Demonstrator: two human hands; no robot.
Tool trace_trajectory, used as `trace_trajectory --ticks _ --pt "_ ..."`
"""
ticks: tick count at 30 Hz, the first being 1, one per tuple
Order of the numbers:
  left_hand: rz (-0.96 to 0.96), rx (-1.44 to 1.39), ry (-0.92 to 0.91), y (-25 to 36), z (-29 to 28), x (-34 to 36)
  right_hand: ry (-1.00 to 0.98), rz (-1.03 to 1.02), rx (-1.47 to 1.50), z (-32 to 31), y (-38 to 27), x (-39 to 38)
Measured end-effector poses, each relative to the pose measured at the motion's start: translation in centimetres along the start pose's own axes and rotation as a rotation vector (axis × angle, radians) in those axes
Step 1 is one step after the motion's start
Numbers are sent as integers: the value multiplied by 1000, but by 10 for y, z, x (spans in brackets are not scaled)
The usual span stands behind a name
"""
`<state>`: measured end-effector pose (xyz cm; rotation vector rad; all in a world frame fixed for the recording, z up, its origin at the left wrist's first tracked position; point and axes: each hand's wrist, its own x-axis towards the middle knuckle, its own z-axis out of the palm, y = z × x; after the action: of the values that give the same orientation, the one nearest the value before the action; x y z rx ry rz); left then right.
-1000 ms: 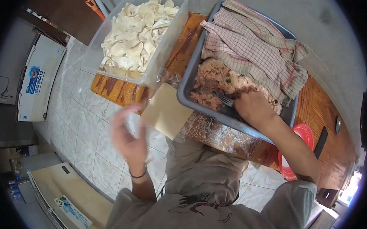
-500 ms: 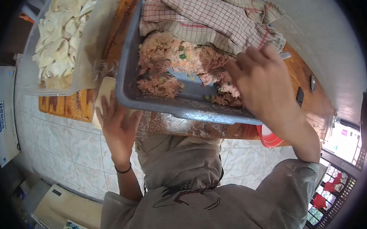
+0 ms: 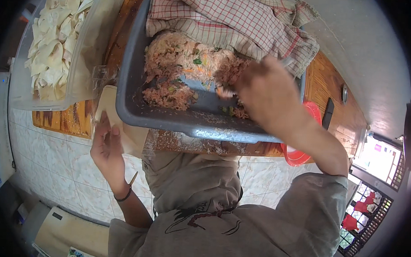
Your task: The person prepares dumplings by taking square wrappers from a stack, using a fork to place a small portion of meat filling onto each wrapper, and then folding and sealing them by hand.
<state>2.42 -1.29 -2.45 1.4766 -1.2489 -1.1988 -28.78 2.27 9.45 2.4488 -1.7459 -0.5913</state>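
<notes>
My left hand (image 3: 108, 148) is turned partly palm up at the near left edge of the pale dough wrappers (image 3: 107, 101). Its thumb and fingers are apart, the fingertips against the wrappers; no wrapper shows clearly in its grip. Part of the wrappers lies beneath the corner of a grey tub (image 3: 182, 131). Inside that tub is pink minced filling (image 3: 171, 59) with green and orange bits. Over it, my right hand (image 3: 268, 92), smeared by motion, is closed round a utensil whose pale handle end (image 3: 287, 62) sticks out; the working end is hidden in the filling.
A clear plastic box (image 3: 83, 61) of folded dough pieces stands on the left. A checked cloth (image 3: 236, 21) covers the tub's far part. Past its right corner sit a red-rimmed bowl (image 3: 299, 154), a dark flat object (image 3: 327, 113) and a small round metal item (image 3: 344, 93) on the wooden table (image 3: 322, 82).
My left hand has slid left and toward me off the wrappers, turning from palm down to partly palm up. My right hand has shifted left over the filling with the utensil.
</notes>
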Motion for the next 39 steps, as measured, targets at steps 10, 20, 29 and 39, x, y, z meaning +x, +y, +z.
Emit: trace_trajectory --ticks 10,20,29,39 --pt "-84 -1157 -279 -18 -97 -15 16 -38 564 -4 41 -12" --pt "-237 -1528 -594 81 40 -42 600 -4 970 -66 -24 -69" --pt "-304 -1702 -819 117 84 -66 520 295 408 -117 -39 -124" --pt "-305 -1502 -665 121 72 -74 726 -36 532 -91 -57 -94"
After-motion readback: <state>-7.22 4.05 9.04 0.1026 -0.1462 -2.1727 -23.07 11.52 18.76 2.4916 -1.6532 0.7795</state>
